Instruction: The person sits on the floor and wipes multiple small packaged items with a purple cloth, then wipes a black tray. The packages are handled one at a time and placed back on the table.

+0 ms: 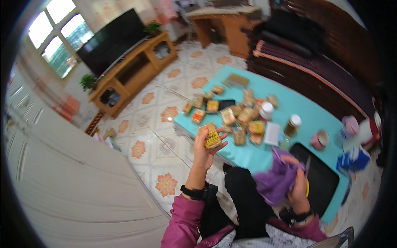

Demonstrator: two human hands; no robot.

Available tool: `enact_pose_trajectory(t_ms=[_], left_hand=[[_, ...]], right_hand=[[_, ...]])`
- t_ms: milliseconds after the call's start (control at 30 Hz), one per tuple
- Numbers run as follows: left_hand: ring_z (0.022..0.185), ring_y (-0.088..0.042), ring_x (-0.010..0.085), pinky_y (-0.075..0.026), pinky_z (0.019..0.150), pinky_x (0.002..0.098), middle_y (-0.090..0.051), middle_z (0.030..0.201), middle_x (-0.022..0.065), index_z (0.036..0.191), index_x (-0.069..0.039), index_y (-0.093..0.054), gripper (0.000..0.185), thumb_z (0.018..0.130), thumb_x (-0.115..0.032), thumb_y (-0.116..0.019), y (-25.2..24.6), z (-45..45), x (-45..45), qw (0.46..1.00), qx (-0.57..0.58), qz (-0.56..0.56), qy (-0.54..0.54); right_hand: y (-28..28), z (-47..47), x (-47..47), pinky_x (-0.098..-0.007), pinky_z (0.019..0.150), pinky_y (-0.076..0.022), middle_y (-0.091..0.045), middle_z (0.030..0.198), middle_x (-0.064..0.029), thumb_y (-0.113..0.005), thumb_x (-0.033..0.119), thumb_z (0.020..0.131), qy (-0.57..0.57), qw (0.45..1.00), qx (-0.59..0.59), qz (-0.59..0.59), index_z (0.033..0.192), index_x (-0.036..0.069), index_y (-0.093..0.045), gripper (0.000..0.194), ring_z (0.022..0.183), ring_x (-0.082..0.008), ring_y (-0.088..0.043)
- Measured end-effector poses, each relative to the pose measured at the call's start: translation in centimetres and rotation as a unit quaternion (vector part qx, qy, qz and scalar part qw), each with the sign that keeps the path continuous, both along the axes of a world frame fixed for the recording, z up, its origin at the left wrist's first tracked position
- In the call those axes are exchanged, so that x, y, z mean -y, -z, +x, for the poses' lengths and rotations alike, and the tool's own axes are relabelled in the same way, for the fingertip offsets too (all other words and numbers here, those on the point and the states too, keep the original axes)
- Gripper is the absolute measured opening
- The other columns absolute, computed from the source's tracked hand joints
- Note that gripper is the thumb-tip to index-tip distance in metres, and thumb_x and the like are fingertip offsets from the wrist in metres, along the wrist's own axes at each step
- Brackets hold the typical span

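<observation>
My left hand (205,152) grips a wrapped snack packet (211,136) with a yellow label bearing writing, raised over the near left edge of the table (304,104). In my right hand (298,183) is a bunched purple cloth (276,178), held above the table's near edge. Beyond both hands lies a loose pile of wrapped snack packets (246,114). Just past the cloth, a black tray (325,183) lies on the table. Part of a yellow-handled tool (307,187), apparently scissors, shows beside my right hand; its blade is partly hidden by the cloth.
On the table stand a white-capped jar (293,125), a white-lidded bottle (266,111), a white box (272,134) and a pink mug (320,140). A blue packet (353,159) sits near the right edge. A dark wooden sofa (316,66) borders the far side.
</observation>
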State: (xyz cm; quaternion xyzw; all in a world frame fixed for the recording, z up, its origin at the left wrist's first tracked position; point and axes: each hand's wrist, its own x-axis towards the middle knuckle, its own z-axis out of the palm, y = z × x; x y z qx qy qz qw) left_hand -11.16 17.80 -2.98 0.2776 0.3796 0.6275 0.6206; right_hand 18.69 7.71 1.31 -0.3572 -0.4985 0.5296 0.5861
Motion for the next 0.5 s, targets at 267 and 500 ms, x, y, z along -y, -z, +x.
enact_pose_trajectory(t_ms=[267, 500], left_hand=[[0.116, -0.058, 0.0243, -0.046, 0.101, 0.0393, -0.056, 0.129, 0.0140, 0.142, -0.005, -0.040, 0.064, 0.105, -0.054, -0.021, -4.5, 10.9, 11.6, 0.991, 0.084, 0.022, 0.098], [0.108, -0.054, 0.0193, -0.040, 0.097, 0.0309, -0.055, 0.120, 0.0107, 0.127, 0.001, -0.048, 0.046, 0.109, -0.035, -0.025, -2.9, 14.1, 15.5, 0.965, -0.213, 0.150, 0.030]], right_hand=[[-3.3, -3.3, 1.1, -0.0396, 0.115, -0.0266, -0.039, 0.148, -0.0179, -0.067, 0.025, 0.088, -0.083, 0.981, 0.134, 0.116, 0.150, 0.004, -0.035, 0.073, 0.139, -0.0324, -0.037], [-2.4, -4.4, 1.8, -0.0396, 0.079, -0.0453, -0.061, 0.088, -0.0084, -0.083, 0.023, 0.072, 0.085, 0.941, 0.211, 0.251, 0.096, 0.007, -0.062, 0.035, 0.087, -0.0323, -0.054]])
